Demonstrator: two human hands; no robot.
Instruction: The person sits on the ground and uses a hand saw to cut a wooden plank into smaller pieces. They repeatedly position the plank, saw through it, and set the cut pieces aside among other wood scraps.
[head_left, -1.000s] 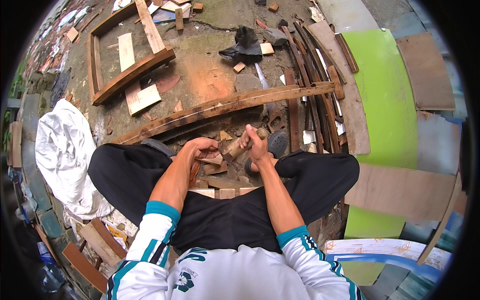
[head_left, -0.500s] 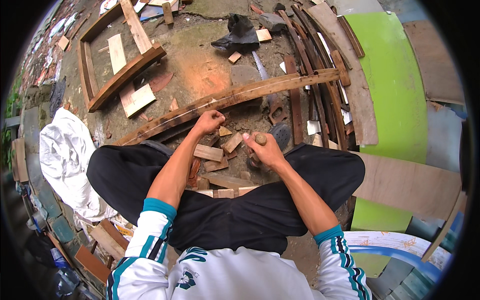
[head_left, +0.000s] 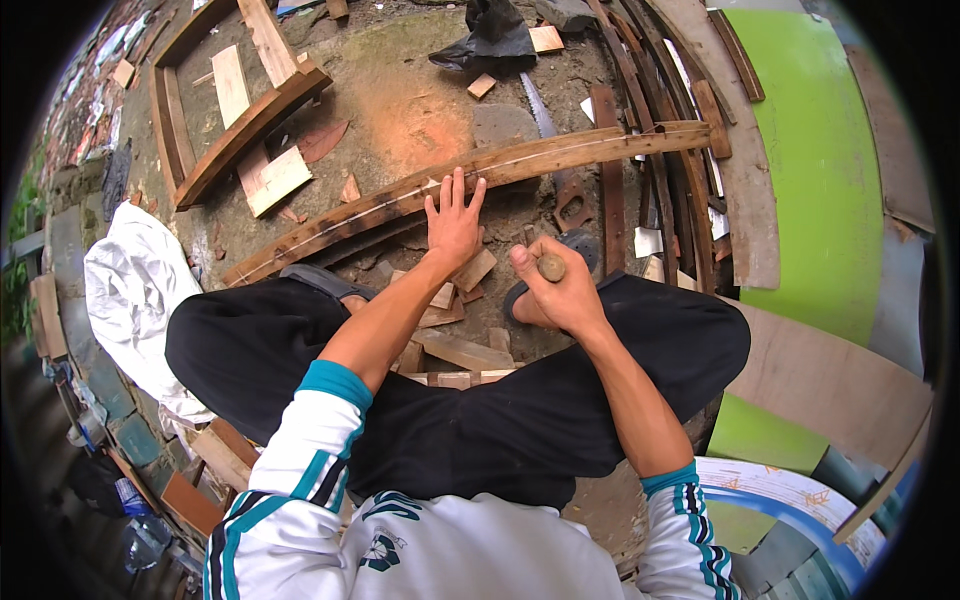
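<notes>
A long wooden beam [head_left: 370, 212] with a pale line along its top lies across the ground in front of me. My left hand [head_left: 456, 228] is open, its fingers spread over the beam's near edge around the middle. My right hand [head_left: 562, 290] is closed round a tool with a round wooden handle [head_left: 551, 266]. Only the handle's butt end shows; the rest of the tool is hidden below the fist. Small wood offcuts [head_left: 474, 270] lie between my feet, just below the left hand.
A handsaw [head_left: 572, 205] lies partly under the beam. Far left is a wooden frame [head_left: 250, 125]; a black plastic bag [head_left: 487, 40] lies at the back. Dark wood strips [head_left: 655, 120] and a green board [head_left: 815, 150] are on the right, a white cloth [head_left: 135, 300] on the left.
My left hand has gone from loosely curled to spread out flat, moving right and forward onto the beam. My right hand has shifted slightly right and forward with the handled tool.
</notes>
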